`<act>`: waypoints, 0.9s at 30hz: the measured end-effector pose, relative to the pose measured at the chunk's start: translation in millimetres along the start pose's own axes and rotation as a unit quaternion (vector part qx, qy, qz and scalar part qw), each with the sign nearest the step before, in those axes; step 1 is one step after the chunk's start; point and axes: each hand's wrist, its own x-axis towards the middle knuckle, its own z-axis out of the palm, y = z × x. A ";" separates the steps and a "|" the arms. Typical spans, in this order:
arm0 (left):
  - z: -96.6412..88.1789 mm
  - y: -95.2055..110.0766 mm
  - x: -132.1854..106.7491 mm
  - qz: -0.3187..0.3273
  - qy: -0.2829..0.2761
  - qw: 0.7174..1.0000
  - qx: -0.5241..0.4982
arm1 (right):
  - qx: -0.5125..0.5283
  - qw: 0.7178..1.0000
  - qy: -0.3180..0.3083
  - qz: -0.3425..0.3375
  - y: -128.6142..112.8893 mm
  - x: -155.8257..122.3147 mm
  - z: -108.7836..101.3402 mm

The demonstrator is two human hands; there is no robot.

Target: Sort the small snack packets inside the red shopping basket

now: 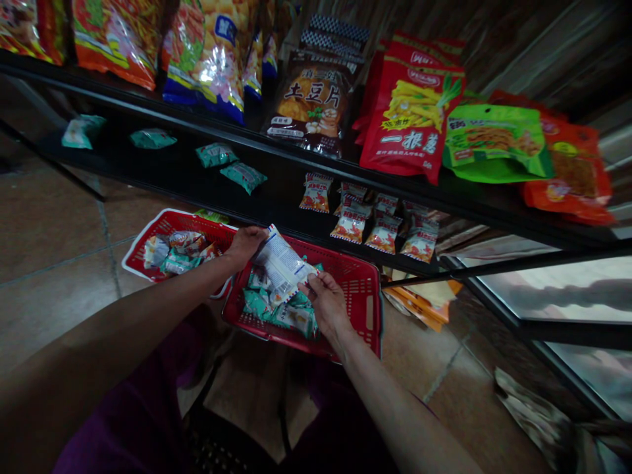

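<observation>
Both hands hold one small snack bag [282, 263], its pale printed back with a barcode facing up. My left hand [245, 245] is closed on its upper left end, and my right hand [326, 299] pinches its right edge. Directly beneath is a red shopping basket [368, 280], where several teal snack packets [299, 316] lie in a loose heap, partly hidden by the bag. To the left stands a second red basket [143, 253] with a white rim, holding mixed small packets [184, 243]; my left forearm crosses in front of it.
On the lower black shelf [276, 204] lie several teal packets [216, 155] at left and white-and-red packets [351, 220] at right. The upper shelf carries larger snack bags [412, 108] and its edge overhangs. Orange packaging [429, 306] lies on the tiled floor [64, 263].
</observation>
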 end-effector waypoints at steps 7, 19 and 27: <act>-0.2 -5.7 2.8 -0.029 -0.003 0.998 -0.052 | 0.008 1.000 0.003 0.005 -0.1 1.1 -1.2; 4.3 -11.1 -5.9 -0.024 -0.066 0.996 -0.058 | -0.095 0.991 -0.048 -0.087 1.4 -2.7 0.5; 5.1 -9.8 -9.5 -0.126 -0.144 0.965 -0.178 | -0.308 0.911 -0.110 -0.254 -5.4 -10.8 -1.0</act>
